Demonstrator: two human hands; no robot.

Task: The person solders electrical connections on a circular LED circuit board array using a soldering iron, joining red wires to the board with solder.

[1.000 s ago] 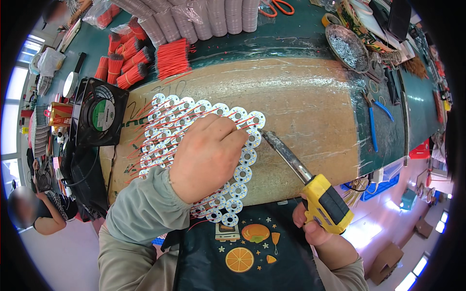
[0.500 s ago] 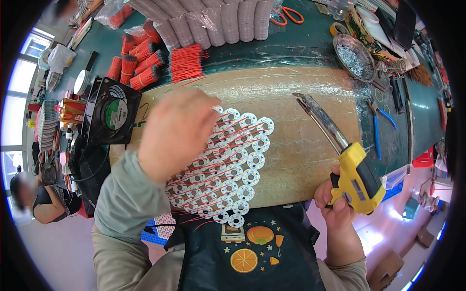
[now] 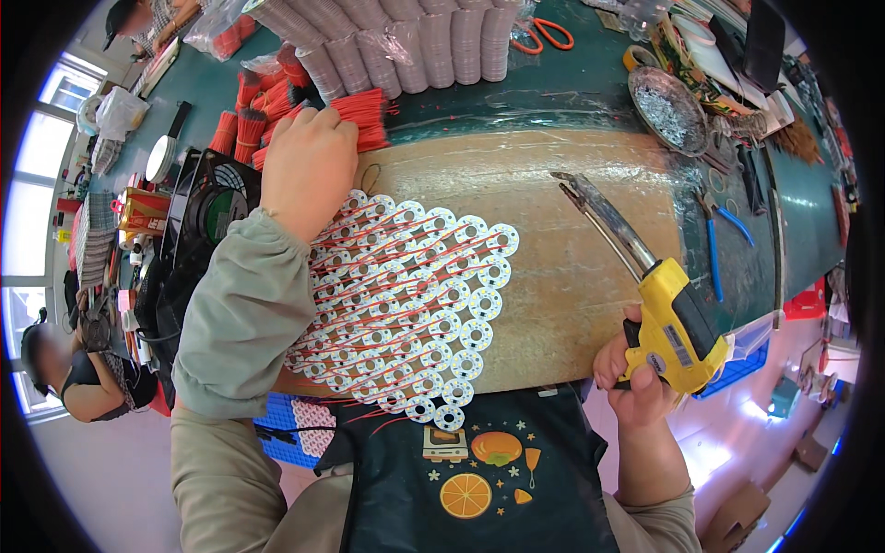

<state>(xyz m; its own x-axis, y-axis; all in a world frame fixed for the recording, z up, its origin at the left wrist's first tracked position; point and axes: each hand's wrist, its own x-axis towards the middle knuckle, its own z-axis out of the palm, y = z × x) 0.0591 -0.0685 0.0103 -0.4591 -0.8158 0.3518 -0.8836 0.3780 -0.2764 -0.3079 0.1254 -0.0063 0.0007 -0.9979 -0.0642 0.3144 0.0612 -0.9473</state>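
The left hand (image 3: 309,170) is held over the loose red wires (image 3: 367,111) at the far edge of the brown work board (image 3: 562,341). Its fingers are bent downward and kept close together, but the fingertips are hidden behind the knuckles, so it cannot be told how far they are opened or whether a wire is pinched. The near end of the wire pile is covered by the same hand, as are parts of the tied red wire bundles (image 3: 249,129) beside it.

By the right hand (image 3: 638,382), a yellow-and-black soldering gun (image 3: 680,323) is gripped, the fingers closed around its handle; its tip is pointed up and away, well apart from the round LED boards (image 3: 445,326). These white, ring-shaped boards are laid in slanting rows on the left part of the work board, crossed by red leads; the leftmost rows are partly covered by the left sleeve (image 3: 244,313).

The black cooling fan (image 3: 207,207) is partly blocked by the left forearm. The stacks of grey discs (image 3: 406,55) are cut off at the top edge. The contents of the metal dish (image 3: 668,111) are seen only as silvery scraps.
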